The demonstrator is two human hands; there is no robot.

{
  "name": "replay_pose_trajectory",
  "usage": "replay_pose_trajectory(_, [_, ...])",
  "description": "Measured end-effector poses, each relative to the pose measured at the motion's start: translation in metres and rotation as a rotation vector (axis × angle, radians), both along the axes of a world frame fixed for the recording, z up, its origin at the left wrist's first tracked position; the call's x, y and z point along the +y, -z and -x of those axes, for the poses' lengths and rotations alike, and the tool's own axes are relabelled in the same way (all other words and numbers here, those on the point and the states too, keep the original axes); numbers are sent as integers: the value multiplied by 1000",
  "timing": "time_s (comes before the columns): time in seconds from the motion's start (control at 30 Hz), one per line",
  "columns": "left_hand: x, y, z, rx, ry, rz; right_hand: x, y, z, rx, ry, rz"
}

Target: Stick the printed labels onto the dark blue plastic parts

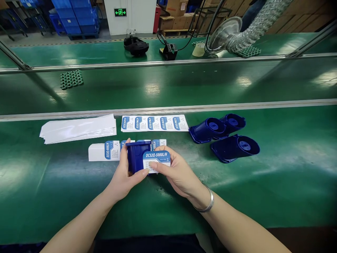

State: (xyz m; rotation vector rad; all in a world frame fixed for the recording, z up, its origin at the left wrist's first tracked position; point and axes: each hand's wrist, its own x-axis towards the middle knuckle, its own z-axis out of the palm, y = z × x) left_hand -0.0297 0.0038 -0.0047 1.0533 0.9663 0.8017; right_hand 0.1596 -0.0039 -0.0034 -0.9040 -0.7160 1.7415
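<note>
My left hand [128, 175] is closed around a dark blue plastic housing [135, 156], thumb below and fingers along its left side. Between the thumb and fingers of my right hand [177, 170] is a blue-and-white label [157, 155] printed "DC52Q-5000L/H". The label overlaps the housing's right side; whether it is stuck down I cannot tell. Just behind my hands lies a partly used label strip [112, 151], its left end blank. A stack of full label sheets [154, 123] lies farther back.
White backing strips [79, 129] are piled at left. Three more blue housings [235, 148] lie at right. Beyond a metal rail [168, 62] stand a soldering-iron stand [168, 51], a black object [136, 45] and a ducted hood [223, 35]. A green mat [71, 79] lies at back left.
</note>
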Motion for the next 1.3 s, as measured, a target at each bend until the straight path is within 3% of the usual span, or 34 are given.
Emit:
replay_pose_trajectory(0.87, [-1,2,0,-8,-27,-16,0,-4,0,-24,-4,-11])
replay_pose_trajectory(1.3, [2,-4,-5,-43,-18,49,2,-5,2,-38,-1,-16])
